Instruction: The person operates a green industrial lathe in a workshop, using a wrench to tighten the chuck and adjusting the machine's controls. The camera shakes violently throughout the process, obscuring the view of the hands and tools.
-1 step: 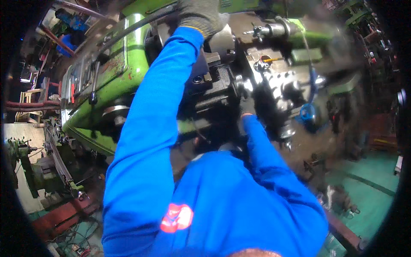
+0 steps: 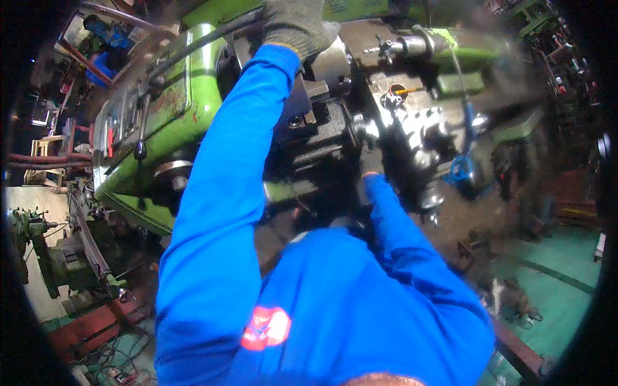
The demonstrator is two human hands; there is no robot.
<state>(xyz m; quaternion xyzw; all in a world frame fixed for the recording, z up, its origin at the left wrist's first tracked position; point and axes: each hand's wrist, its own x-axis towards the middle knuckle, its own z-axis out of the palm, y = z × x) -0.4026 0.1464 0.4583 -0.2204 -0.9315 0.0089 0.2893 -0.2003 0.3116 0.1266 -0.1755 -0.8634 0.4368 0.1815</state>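
Note:
Two gloved hands of mine are at a green metal lathe [image 2: 212, 83]. My left hand [image 2: 296, 26], in a grey knit glove, reaches far forward against a round steel part [image 2: 331, 64]. Its thumb side shows at the right, but the other fingers run out past the upper edge. Lower and to the right, my right hand [image 2: 371, 161] sits in shadow in a dark glove. It appears closed, just below a shiny metal hub [image 2: 365, 127] on the lathe's slide; what it holds is hidden. A threaded screw [image 2: 318, 154] lies left of it.
A black-knobbed lever [image 2: 140, 148] sticks out at the left of the lathe. A tailstock [image 2: 412, 46] stands at the far right, with a blue looped cord [image 2: 461, 168] hanging nearer. Red beams [image 2: 103, 325] and tangled cables are on the floor at the lower left.
My left hand and forearm have shifted very slightly to the left. My right hand stays in the same place.

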